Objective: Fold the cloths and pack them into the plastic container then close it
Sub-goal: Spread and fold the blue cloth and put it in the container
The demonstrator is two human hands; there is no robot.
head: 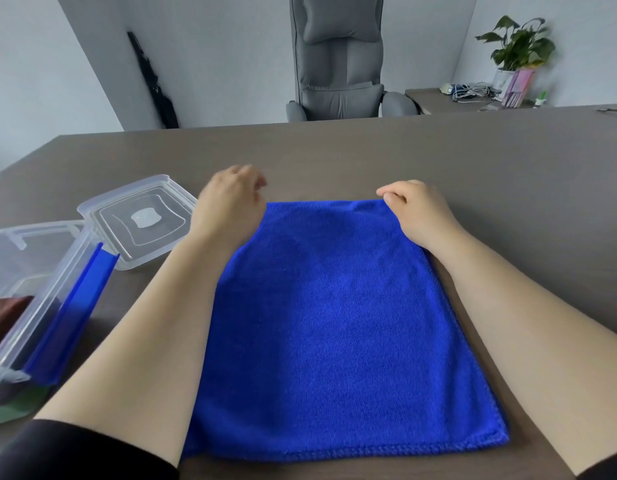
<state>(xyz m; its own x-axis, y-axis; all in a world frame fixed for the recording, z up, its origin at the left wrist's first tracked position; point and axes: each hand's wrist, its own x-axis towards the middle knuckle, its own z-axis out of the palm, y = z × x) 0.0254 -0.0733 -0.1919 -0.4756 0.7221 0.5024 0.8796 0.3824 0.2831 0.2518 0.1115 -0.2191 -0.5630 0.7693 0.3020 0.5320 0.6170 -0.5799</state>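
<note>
Toward twelve o'clock, both hands, left hand and right hand, pinch the blue cloth's far corners; folding underway, next likely another fold toward six o'clock.

Fuzzy blue cloth, clear glossy plastic container, matt table.

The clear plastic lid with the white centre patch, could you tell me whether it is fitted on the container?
No, the clear plastic lid lies flat on the brown table beside the open container.
</note>
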